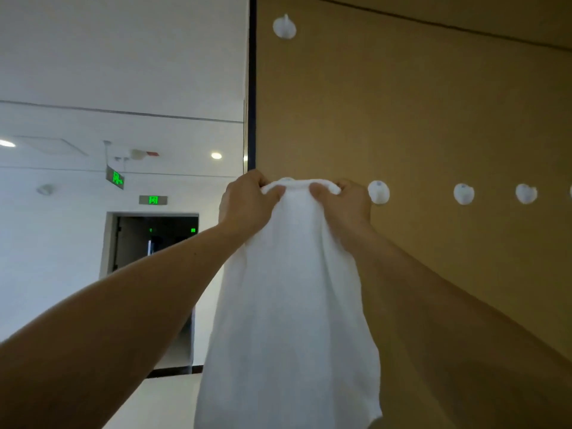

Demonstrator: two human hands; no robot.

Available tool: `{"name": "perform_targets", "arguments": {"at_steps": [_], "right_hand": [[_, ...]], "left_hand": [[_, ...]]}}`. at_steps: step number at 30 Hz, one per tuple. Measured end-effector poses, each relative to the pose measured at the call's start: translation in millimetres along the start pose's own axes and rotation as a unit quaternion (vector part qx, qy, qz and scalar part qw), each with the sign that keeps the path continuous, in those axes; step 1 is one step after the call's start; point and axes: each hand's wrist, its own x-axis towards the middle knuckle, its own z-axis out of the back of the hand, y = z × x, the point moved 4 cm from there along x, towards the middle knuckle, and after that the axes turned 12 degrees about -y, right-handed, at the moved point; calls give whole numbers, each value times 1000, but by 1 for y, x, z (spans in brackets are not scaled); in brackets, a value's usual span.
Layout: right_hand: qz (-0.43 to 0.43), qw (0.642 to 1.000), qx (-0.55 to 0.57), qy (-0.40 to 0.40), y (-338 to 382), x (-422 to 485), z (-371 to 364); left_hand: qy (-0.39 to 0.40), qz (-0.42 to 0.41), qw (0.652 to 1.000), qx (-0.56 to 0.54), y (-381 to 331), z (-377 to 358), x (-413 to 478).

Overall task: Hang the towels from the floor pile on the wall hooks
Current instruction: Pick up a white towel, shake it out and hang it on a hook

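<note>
A white towel (291, 305) hangs down the tan wall panel (418, 103), its top edge bunched against the wall at the left end of a row of hooks. My left hand (247, 202) pinches the top edge on the left, and my right hand (346, 202) pinches it on the right. Any hook under the bunched top is hidden by the cloth. Round white hooks (378, 192) (463, 194) (526, 193) continue to the right in the same row. One more white hook (284, 26) sits higher up. The floor pile is out of view.
The tan panel ends at a dark vertical edge (252, 88) just left of my hands. Beyond it lies a white corridor with a dark doorway (154, 239) and green exit signs (115, 178).
</note>
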Motion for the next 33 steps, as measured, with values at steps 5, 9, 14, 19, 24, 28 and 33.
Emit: {"name": "perform_targets", "arguments": {"at_steps": [5,9,14,19,24,28,33], "right_hand": [[47,997,-66,-13,13,47,-30],[56,991,-123,15,-10,55,-37],[-40,992,-50,107,-26,45,-34],[176,941,-283,-60,-10,33,-32],[260,947,-178,70,-14,7,-43],[179,978,-39,97,-26,-13,-39],[57,980,18,191,-40,-33,-40]], "left_hand": [[-35,-10,999,34,-3,-12,37],[-21,-5,994,112,1,-21,32],[118,152,976,102,19,-14,26],[-13,-101,939,327,-1,-11,11],[64,-314,906,278,-10,-22,-25],[120,-127,979,101,-9,-15,-35],[202,103,972,-52,-16,-13,-38]]}}
